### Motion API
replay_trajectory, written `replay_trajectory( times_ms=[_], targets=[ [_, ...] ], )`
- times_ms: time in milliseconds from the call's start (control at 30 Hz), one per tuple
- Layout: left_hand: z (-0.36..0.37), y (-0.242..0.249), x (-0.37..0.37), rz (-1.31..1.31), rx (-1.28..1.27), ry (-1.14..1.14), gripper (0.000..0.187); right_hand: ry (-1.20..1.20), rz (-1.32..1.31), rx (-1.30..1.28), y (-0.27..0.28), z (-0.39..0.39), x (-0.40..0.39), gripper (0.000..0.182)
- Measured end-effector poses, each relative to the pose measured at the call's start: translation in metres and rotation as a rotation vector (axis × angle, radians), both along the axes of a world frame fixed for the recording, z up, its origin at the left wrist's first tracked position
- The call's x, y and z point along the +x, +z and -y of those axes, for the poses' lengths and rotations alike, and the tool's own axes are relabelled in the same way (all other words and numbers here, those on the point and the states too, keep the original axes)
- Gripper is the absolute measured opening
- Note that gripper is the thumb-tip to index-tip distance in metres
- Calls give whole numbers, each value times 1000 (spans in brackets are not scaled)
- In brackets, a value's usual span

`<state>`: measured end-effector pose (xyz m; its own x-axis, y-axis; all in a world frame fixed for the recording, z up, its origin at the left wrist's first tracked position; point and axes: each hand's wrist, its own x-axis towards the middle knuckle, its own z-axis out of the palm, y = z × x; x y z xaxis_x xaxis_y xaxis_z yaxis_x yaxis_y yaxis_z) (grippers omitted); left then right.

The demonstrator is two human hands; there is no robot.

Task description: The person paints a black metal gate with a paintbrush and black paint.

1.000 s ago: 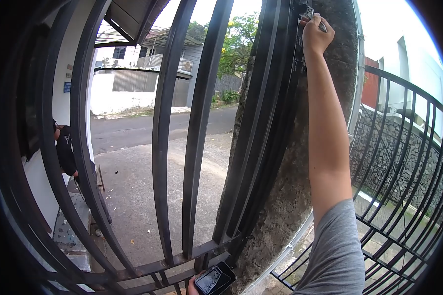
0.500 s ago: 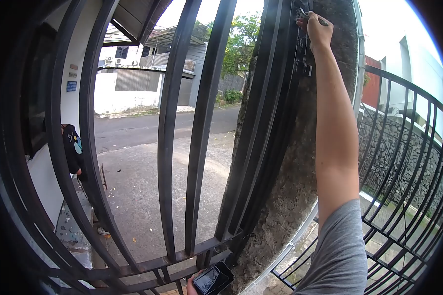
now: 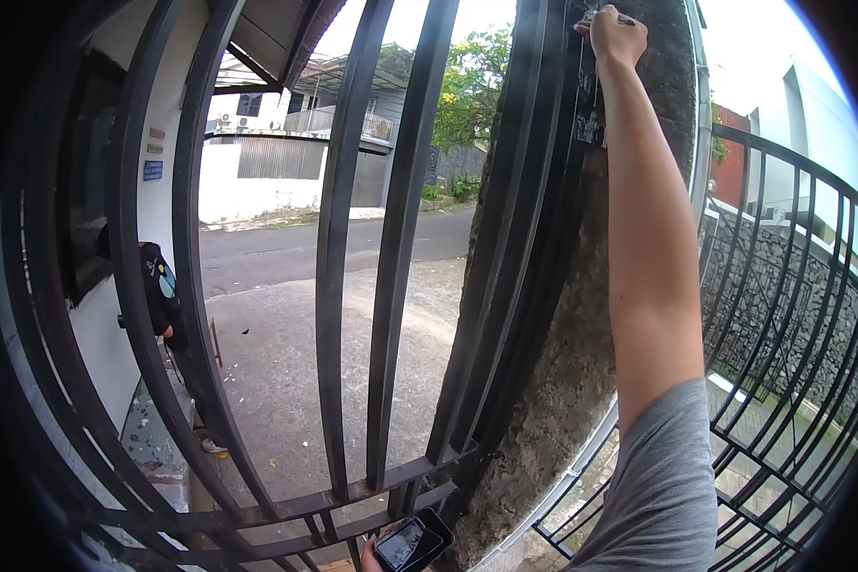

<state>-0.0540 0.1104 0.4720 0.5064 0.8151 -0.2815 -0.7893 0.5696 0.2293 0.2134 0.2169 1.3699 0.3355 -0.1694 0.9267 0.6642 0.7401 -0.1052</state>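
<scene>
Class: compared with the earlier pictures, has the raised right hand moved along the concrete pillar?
Yes. The right hand has climbed slightly up the concrete pillar, now above the gate latch.

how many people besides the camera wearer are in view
1. One person in dark clothes stands outside the gate, at the left by the white wall, partly hidden behind the bars. Others may be hidden.

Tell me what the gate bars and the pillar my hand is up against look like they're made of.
Gate bars: probably painted steel, judging by the dark, smooth, slightly glossy flat strips joined to crossbars. Pillar: looks like bare concrete or cement render, grey, rough and pitted, with dark weather stains. The right hand grips something small at its top.
</scene>
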Motion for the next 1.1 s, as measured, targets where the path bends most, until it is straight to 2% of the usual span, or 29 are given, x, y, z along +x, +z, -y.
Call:
replay_trajectory(
  times_ms=[267,300,400,467,533,667,800,833,933,967,1100],
  targets=[
    [6,2,-2,-6,12,12,65,-87,7,-15,-6,-10,12,40],
    [7,2,-3,-6,12,15,65,-325,103,-22,-12,-8,11,40],
    [12,4,-5,-15,20,30,65,-198,145,-112,-16,-8,7,39],
    [18,5,-6,-25,23,35,65,59,96,-82,-21,-3,21,34],
    [22,9,-9,-42,36,47,65,439,-18,-89,-25,-5,37,29],
    [36,19,-15,-103,82,88,65,682,43,-219,-26,-17,73,28],
    [49,28,-22,-161,118,123,65,637,22,-353,-27,-12,103,22],
    [52,31,-23,-173,121,135,65,515,-46,-375,-42,11,80,17],
    [60,35,-21,-193,122,152,65,334,86,-406,-45,31,71,30],
    [61,34,-21,-190,100,137,65,486,92,-331,-35,12,80,29],
    [66,31,-20,-196,140,119,64,762,84,-153,-30,-2,47,25]
  ],
)
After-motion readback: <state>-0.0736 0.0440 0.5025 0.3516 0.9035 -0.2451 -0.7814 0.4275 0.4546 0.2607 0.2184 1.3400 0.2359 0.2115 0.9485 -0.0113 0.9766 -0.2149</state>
